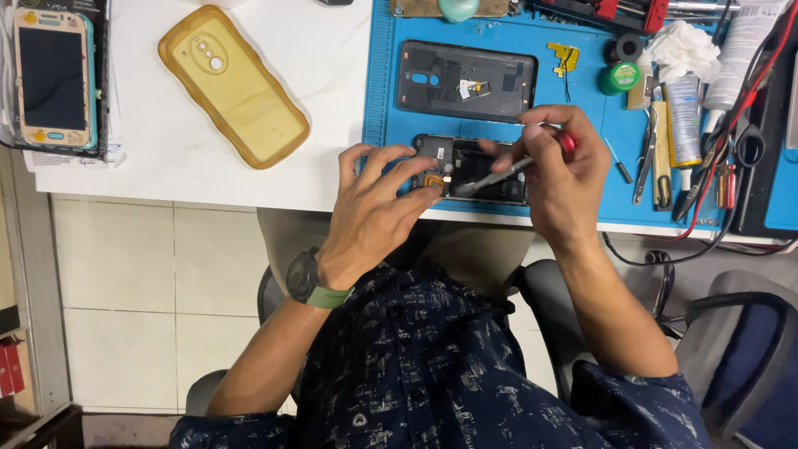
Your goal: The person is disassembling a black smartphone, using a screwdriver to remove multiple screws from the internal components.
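A: What are the hands doing?

B: The left hand [378,195] is spread fairly wide, its fingertips pressing on the left end of the opened phone [470,169], steadying it. The right hand [561,170] is closed around a screwdriver [507,173] with a red cap, its tip down on the phone's inner parts.

A: And where does the phone lie?

B: On the blue work mat [582,83], at the mat's near edge, which runs close to the white table's [332,66] front edge. Little room is left on that side.

A: Beyond the phone?

B: The dark back cover [465,79] lies flat on the mat just behind it. Right of the phone, tweezers [644,162], tubes and red and black cables [723,125] crowd the mat's right part, with a green roll [619,77] and a crumpled tissue [682,46] further back.

A: Left of the mat?

B: Open white tabletop, then a yellowed soft phone case [233,83] lying empty, inside up. At the far left, another phone [51,79] with a gold front rests on a box.
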